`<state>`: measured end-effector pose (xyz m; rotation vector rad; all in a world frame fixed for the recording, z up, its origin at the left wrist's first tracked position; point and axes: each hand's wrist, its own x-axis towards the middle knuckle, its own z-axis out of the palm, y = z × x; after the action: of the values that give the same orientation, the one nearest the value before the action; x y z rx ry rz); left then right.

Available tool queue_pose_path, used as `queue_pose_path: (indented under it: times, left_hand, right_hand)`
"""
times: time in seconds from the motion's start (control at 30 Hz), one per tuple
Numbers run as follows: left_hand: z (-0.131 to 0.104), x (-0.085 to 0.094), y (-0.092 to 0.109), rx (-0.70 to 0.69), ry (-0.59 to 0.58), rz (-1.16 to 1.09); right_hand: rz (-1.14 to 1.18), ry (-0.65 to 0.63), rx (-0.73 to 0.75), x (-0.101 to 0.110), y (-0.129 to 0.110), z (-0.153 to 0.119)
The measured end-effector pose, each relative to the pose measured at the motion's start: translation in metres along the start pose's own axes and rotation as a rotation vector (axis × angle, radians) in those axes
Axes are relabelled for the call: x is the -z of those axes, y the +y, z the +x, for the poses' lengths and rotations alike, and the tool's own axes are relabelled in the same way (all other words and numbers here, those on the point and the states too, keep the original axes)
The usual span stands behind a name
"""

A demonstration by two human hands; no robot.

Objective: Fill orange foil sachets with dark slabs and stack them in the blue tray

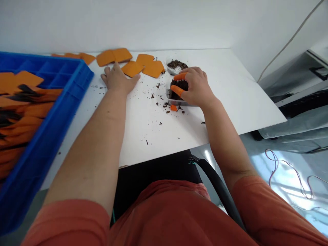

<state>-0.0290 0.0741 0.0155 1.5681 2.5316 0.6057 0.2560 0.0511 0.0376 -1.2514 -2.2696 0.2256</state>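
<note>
My left hand (pixel 116 78) lies on the table with its fingers spread. Its fingertips reach the near edge of some flat orange pouches (pixel 106 58). Further orange pouches (pixel 153 69) lie just to its right. Orange covers sit on the thumb and a finger of my right hand (pixel 196 85). These two digits are apart, over a clear plastic tub (pixel 176 102) packed with thin dark brown strips (pixel 178 93). Whether they touch the strips is hard to see. Behind it stands a second clear tub with loose dark shreds (pixel 176 64). A small orange piece (pixel 173 107) lies in front.
A blue divided tray (pixel 74 92) at the left holds many orange pouches (pixel 30 111), some with dark bits sticking out. Dark crumbs (pixel 153 96) are scattered over the white table (pixel 143 126). A wall stands behind. Cables (pixel 289 164) lie on the floor at right.
</note>
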Motion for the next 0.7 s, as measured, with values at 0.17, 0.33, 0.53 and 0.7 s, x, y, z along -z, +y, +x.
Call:
queue_pose_path:
  times: [0.17, 0.33, 0.53, 0.7]
  left_hand:
    - [0.005, -0.003, 0.003, -0.037, 0.039, 0.011]
    - [-0.001, -0.001, 0.0, -0.079, 0.073, -0.004]
    - [-0.01, 0.001, -0.005, -0.08, 0.112, -0.057]
    - [-0.015, 0.002, -0.011, -0.13, 0.127, -0.143]
  right_hand:
    - [-0.042, 0.03, 0.01, 0.002, -0.002, -0.003]
    - [-0.052, 0.026, 0.045, 0.008, -0.002, -0.003]
    - [0.004, 0.074, 0.072, 0.001, 0.002, 0.0]
    - [0.057, 0.182, 0.061, -0.007, 0.013, 0.004]
